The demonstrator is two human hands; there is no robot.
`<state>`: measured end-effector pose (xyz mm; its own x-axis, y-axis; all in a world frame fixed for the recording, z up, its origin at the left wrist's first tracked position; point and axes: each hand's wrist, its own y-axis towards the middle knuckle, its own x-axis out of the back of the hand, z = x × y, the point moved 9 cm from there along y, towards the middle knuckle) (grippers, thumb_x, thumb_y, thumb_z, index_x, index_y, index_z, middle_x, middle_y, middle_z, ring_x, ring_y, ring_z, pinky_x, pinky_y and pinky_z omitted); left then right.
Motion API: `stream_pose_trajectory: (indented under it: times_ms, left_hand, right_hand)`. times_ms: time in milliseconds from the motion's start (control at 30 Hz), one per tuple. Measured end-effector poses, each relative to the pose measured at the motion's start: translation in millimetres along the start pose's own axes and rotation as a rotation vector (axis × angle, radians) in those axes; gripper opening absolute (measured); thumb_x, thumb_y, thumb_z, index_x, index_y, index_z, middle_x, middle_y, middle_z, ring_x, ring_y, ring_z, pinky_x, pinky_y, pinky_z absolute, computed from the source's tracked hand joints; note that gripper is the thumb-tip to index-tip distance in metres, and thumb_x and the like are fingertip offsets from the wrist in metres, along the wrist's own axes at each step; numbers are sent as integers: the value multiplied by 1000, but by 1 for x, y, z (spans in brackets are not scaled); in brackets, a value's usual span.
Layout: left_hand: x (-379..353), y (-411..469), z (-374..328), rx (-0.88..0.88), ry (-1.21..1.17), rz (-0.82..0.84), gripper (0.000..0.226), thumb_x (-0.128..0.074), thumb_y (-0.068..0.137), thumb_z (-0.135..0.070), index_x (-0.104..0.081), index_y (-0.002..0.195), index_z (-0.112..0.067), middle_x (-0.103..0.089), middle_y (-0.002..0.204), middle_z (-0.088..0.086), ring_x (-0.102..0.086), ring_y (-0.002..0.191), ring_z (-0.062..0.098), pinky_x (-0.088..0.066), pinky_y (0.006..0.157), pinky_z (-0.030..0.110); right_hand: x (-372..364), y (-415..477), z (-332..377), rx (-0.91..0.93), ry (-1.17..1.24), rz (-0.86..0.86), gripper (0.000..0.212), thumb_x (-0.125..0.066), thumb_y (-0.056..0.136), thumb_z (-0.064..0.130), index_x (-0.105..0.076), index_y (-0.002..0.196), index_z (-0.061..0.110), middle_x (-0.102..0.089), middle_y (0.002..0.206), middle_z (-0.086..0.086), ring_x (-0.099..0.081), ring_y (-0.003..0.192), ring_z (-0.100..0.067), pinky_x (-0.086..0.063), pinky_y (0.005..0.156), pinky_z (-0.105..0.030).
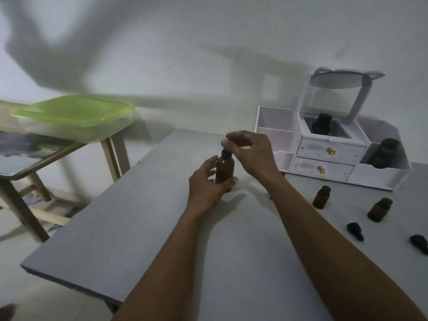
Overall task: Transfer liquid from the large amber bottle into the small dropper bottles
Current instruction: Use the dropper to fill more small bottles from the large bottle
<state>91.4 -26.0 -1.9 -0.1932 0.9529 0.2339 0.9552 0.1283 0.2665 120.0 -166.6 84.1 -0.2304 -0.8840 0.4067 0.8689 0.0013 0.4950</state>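
The large amber bottle (224, 170) stands upright on the grey table (143, 223), near its far edge. My left hand (205, 186) wraps around the bottle's lower body. My right hand (249, 151) pinches the black dropper cap (226, 154) on the bottle's neck from above. Two small amber dropper bottles (321, 197) (379, 209) stand uncapped to the right. Two black dropper caps (355, 230) (419, 243) lie on the table in front of them.
A white organiser (328, 156) with two drawers and a round mirror stands at the back right, with dark bottles (320, 123) (383, 154) in its compartments. A wooden stool to the left carries a green-lidded plastic box (74, 117). A white wall rises behind.
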Motion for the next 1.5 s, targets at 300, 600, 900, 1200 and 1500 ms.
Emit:
stream_pose_trajectory:
  times_ms: [300,600,900,1200,1500]
  left_hand:
    - [-3,1,1,21,45,38,58,-75,83,-24,-53,136,-22,-62,129,-1,-62,109,15,-45,93,25]
    - [-4,2,3,51,64,49,57,-74,83,-25,-52,136,-20,-60,131,-1,-61,114,20,-45,95,29]
    - [-6,3,2,49,124,46,58,-75,83,-28,-53,135,-19,-60,132,1,-60,115,21,-44,99,33]
    - [-2,4,5,31,135,42,59,-77,79,-25,-54,134,-24,-62,116,-10,-58,97,6,-40,89,21]
    - [27,-38,-11,121,-51,-321,69,-81,76,-23,-39,130,-22,-57,104,-3,-60,89,10,-42,72,15]
  right_hand:
    - [-7,0,-18,-99,116,7,21,-79,85,27,-78,105,20,-71,87,18,-68,76,10,-45,64,1]
    - [-4,-5,-7,-70,126,-70,5,-75,88,15,-79,86,13,-69,70,16,-65,62,13,-43,60,3]
    - [6,-7,16,2,70,-124,14,-77,87,28,-80,94,17,-77,80,6,-73,76,-2,-56,78,-14]
    - [64,8,67,105,272,-247,8,-76,88,24,-77,92,18,-77,77,5,-75,77,-9,-57,82,-24]
    - [173,-22,36,113,316,-401,12,-71,92,15,-74,101,7,-76,79,6,-73,71,-3,-56,70,-17]
